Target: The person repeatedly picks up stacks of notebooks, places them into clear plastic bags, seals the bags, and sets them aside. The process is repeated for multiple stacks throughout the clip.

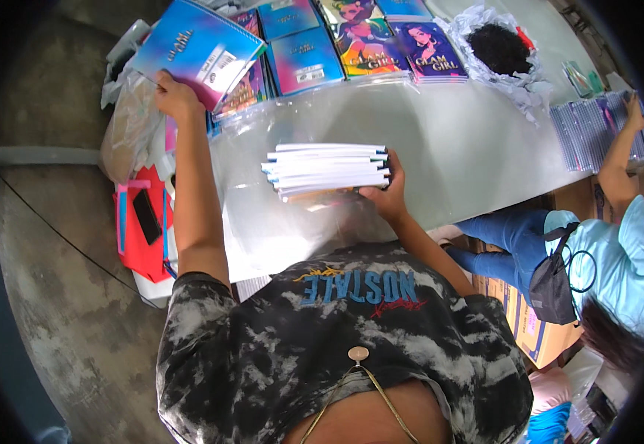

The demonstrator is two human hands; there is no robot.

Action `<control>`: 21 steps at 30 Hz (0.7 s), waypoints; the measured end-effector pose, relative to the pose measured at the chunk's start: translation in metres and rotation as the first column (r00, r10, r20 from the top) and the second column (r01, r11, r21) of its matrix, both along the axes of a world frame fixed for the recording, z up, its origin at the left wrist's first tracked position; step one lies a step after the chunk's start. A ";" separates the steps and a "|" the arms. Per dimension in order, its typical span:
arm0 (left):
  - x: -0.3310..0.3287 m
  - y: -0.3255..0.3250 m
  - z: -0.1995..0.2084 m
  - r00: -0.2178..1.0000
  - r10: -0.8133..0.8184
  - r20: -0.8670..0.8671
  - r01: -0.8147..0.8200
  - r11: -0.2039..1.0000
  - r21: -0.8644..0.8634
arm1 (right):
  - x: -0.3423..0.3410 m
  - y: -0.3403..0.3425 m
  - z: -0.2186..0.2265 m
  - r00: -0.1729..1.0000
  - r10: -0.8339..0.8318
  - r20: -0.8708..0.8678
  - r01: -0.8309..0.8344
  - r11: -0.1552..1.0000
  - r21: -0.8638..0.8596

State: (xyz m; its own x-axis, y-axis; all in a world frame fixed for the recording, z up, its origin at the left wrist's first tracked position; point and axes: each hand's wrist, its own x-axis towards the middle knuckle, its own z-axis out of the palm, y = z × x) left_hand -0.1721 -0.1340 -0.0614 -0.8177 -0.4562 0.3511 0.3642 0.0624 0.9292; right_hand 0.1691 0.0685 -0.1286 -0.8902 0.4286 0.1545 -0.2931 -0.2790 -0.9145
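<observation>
My left hand (177, 96) grips a blue and pink notebook (196, 48) by its lower left edge. That notebook is tilted above the piles at the far left of the table and has a white label on its cover. In front of my chest, my right hand (388, 189) is closed on the right end of a stack of notebooks (325, 172), whose white page edges face me. Beyond the hands lie piles of notebooks: blue and pink ones (303, 59), rainbow ones (366, 48) and purple ones (425, 50) with drawn figures.
Crumpled white plastic around a black tangled bundle (499, 50) lies at the far right. A co-worker (595, 251) at the right reaches to a long row of notebooks (581, 137). At the left are a clear plastic bag (128, 133), red material (137, 244) and a black phone (146, 216).
</observation>
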 end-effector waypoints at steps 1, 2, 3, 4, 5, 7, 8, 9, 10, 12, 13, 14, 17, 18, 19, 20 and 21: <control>-0.009 0.014 -0.003 0.998 0.016 0.061 -0.009 0.994 -0.109 | 0.000 0.002 0.002 1.000 -0.020 0.016 0.021 1.000 -0.008; -0.017 0.037 -0.005 0.993 0.020 0.118 0.006 0.977 -0.211 | 0.003 0.006 0.002 0.998 -0.059 0.032 0.059 0.998 -0.009; -0.020 0.043 -0.007 0.985 0.059 0.163 -0.002 0.945 -0.327 | 0.005 0.004 0.002 0.997 -0.070 0.044 0.072 0.997 -0.025; -0.035 0.041 -0.019 0.981 0.056 0.186 0.045 0.867 -0.496 | 0.005 0.001 0.005 0.992 -0.083 0.098 0.080 0.996 0.029; -0.058 0.026 -0.037 0.976 0.076 0.202 0.076 0.755 -0.652 | 0.004 0.000 0.006 0.993 -0.076 0.086 0.075 0.997 0.021; -0.075 0.026 -0.074 0.973 0.106 0.203 0.114 0.546 -0.830 | 0.007 0.003 0.000 0.993 -0.089 0.079 0.088 0.996 0.015; -0.075 0.026 -0.089 0.975 0.126 0.184 0.104 0.473 -0.875 | 0.007 0.005 -0.003 0.992 -0.099 0.077 0.098 0.995 0.018; -0.071 0.028 -0.094 0.975 0.146 0.169 0.099 0.400 -0.911 | 0.009 0.005 -0.003 0.991 -0.102 0.083 0.101 0.995 0.019; -0.069 0.034 -0.099 0.975 0.183 0.127 0.037 0.428 -0.903 | 0.011 0.005 -0.003 0.991 -0.104 0.089 0.103 0.995 0.019; -0.067 0.051 -0.083 0.996 0.064 0.062 0.024 0.481 -0.876 | 0.012 0.008 -0.004 0.987 -0.122 0.107 0.120 0.992 0.025; -0.066 0.057 -0.072 0.999 0.010 0.031 0.022 0.505 -0.863 | 0.011 0.009 -0.004 0.985 -0.128 0.117 0.126 0.992 0.026; -0.061 0.049 -0.062 1.000 -0.022 0.015 0.024 0.522 -0.853 | 0.012 0.005 -0.002 0.985 -0.113 0.130 0.111 0.994 0.019; -0.055 0.037 -0.034 0.989 -0.112 -0.094 -0.013 0.574 -0.819 | 0.012 0.006 0.002 0.988 -0.087 0.128 0.090 0.996 -0.017; -0.056 0.037 -0.025 0.975 -0.137 -0.172 -0.059 0.594 -0.802 | 0.010 0.008 0.003 0.990 -0.088 0.106 0.089 0.996 0.003; -0.058 0.037 -0.015 0.955 -0.158 -0.250 -0.102 0.615 -0.782 | 0.009 0.009 0.002 0.993 -0.084 0.080 0.084 0.996 -0.007; -0.044 0.043 0.008 0.943 -0.199 -0.265 -0.073 0.656 -0.751 | 0.009 0.012 -0.001 0.993 -0.100 0.065 0.101 0.995 -0.011; -0.024 0.039 0.041 0.933 -0.226 -0.280 -0.051 0.688 -0.723 | 0.010 0.011 -0.002 0.994 -0.100 0.051 0.102 0.995 -0.022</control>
State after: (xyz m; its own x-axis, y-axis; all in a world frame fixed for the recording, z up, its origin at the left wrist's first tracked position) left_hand -0.1957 -0.0955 -0.0206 -0.6146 0.1125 0.7808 0.6677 0.6012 0.4390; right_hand 0.1794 0.0796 -0.1311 -0.8484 0.5198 0.0996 -0.2754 -0.2729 -0.9218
